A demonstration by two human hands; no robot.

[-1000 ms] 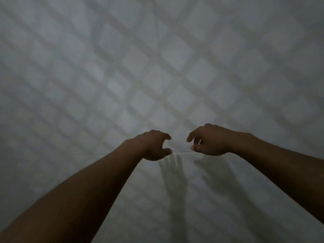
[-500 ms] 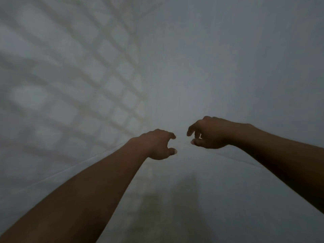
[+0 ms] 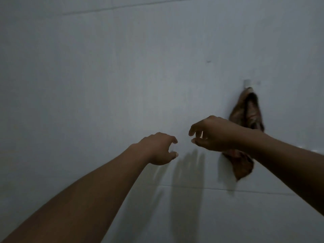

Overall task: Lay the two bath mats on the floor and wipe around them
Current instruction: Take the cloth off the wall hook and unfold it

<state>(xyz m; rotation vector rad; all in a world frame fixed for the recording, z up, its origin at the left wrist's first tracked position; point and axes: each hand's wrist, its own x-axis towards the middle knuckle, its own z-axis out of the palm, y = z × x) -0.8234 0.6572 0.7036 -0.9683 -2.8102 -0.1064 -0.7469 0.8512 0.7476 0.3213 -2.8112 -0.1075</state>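
Observation:
Both my arms reach forward in front of a plain pale wall (image 3: 105,76) in dim light. My left hand (image 3: 157,149) is near the middle of the view, its fingers loosely curled and holding nothing. My right hand (image 3: 213,135) is just to its right and slightly higher, fingers also loosely curled, thumb and forefinger apart, nothing between them. A brown patterned cloth (image 3: 249,109) hangs on the wall behind my right wrist, which hides its middle. No bath mat is in view.
The cloth hangs from a small pale hook (image 3: 247,83) on the wall. A thin horizontal seam (image 3: 192,187) crosses the wall below my hands. Shadows of my hands fall on the wall beneath them.
The view has swung away from the checked tiled surface to a plain wall, and the hanging brown cloth has come into sight. My hands keep much the same pose, the right one a little higher.

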